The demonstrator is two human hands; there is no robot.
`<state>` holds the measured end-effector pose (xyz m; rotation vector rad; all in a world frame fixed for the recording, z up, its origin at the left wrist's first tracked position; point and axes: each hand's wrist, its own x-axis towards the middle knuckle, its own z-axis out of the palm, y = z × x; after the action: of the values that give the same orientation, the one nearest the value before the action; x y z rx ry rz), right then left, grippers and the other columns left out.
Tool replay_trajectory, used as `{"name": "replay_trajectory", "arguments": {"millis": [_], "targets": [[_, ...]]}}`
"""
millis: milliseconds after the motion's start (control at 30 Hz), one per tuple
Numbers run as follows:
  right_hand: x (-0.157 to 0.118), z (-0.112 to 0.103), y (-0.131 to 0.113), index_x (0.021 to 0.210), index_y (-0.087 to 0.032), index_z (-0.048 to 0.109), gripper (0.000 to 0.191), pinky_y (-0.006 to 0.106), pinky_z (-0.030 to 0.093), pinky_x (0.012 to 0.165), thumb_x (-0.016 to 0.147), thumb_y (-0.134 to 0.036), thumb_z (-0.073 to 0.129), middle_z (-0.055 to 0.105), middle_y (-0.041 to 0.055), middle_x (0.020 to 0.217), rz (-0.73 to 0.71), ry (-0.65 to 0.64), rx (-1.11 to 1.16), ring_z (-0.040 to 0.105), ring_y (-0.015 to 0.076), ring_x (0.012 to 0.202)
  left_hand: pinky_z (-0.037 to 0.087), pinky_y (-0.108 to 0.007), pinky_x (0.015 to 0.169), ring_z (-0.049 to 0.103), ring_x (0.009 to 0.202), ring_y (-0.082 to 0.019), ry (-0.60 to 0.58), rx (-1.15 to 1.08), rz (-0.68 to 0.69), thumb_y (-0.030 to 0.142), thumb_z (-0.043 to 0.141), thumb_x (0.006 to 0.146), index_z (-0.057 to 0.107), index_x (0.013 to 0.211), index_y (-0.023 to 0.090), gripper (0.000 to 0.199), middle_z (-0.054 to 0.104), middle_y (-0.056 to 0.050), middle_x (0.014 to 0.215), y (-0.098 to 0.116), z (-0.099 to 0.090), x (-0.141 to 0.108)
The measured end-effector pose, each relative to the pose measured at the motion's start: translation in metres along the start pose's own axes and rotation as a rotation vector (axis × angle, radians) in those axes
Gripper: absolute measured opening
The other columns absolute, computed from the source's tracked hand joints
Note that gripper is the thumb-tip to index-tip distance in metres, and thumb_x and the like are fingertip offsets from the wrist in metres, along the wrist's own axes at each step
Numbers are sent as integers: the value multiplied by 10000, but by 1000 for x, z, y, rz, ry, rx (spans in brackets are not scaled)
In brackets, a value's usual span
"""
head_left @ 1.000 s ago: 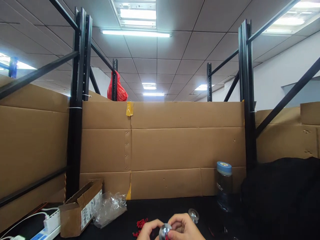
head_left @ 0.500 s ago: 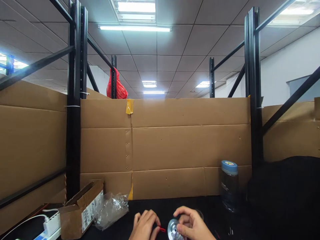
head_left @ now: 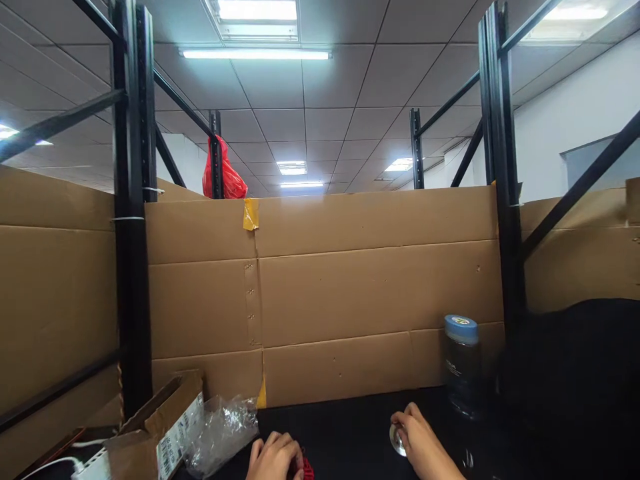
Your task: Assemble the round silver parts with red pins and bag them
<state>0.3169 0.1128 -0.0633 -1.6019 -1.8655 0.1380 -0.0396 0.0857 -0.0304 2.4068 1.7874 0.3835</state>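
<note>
Surrounded by cardboard box (head_left: 133, 457) and crumpled plastic bag (head_left: 225, 430) at left, blue-lidded bottle (head_left: 463, 373) at right. Gripping silver round piece (head_left: 397, 441) with right hand (head_left: 416, 437), at black table (head_left: 345, 427). Partly hiding red cords (head_left: 309, 470) with left hand (head_left: 274, 459), cut off below; cannot tell if holding them.

The place looks like a partitioned workstation in an office or workshop, which one being unclear: upright brown cardboard panels (head_left: 380, 287) and tall black metal rack posts (head_left: 133, 267) enclose a black tabletop (head_left: 345, 430) beneath a grey square-tiled ceiling (head_left: 353, 75) with bright rectangular light panels (head_left: 257, 11).
</note>
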Motion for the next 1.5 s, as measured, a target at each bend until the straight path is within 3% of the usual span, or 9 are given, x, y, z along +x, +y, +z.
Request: {"name": "replay_trajectory", "arguments": {"millis": [133,500,633,833,1000,1200,1333,1433,1500], "targets": [[2,6,5,1011,-278,779,322,368,449,904,918,-212,478,687,94,1172,-23,45,-102,616,278,1087,308,-383,923,585,1133,-244,12,-7,12,232,599,832,726,944,296,181,724,-2,1099,0,1,-3],[11,-3,11,1163,-216,759,434,329,450,901,942,-162,389,688,106,1043,-58,-39,-8,629,238,976,305,-346,890,588,1104,-224,44,-15,64,184,566,810,721,939,278,223,727,-9,1071,7,-5,-10],[11,-1,19,1098,-187,782,408,330,453,897,910,-137,424,699,118,1015,-39,-25,-11,652,253,996,306,-347,886,598,1091,-226,47,-1,49,160,574,799,724,902,280,217,735,6,1049,7,-3,-8],[15,5,26,1016,-300,774,319,397,431,872,963,-315,459,707,87,1045,25,43,-109,648,299,1061,293,-364,933,585,1118,-231,21,-51,39,215,600,835,734,922,285,174,733,-4,1090,4,-2,-5],[15,-1,18,995,-226,755,354,356,451,829,966,-272,406,679,95,964,-53,19,-18,648,250,927,291,-352,902,591,1109,-225,38,-44,41,191,586,838,718,923,283,182,726,6,1079,5,-4,-8],[6,-26,-5,922,-193,745,318,328,460,856,938,-247,432,676,85,942,-72,-138,97,644,224,911,296,-333,873,599,1074,-208,58,-9,59,152,585,800,723,892,276,207,738,8,1048,9,-5,-9],[-5,-44,-26,1185,-284,701,340,395,404,1000,875,-377,595,651,77,1192,-102,-183,73,577,272,1134,305,-330,869,599,1056,-202,78,-13,88,157,576,794,710,882,259,190,740,-2,1031,11,-7,-11],[-13,-42,-41,1181,-329,705,470,362,432,958,716,-389,752,665,41,1143,-211,-410,101,601,257,1047,306,-335,869,606,1044,-204,99,-19,100,179,587,809,706,870,256,154,736,-4,1021,13,-7,-11],[-20,-31,-51,1022,-309,760,323,291,469,800,706,-372,753,683,21,940,-265,-590,157,614,202,830,303,-338,869,609,1032,-204,113,-22,97,174,599,802,704,861,259,147,735,2,1002,14,-6,-11]]}}
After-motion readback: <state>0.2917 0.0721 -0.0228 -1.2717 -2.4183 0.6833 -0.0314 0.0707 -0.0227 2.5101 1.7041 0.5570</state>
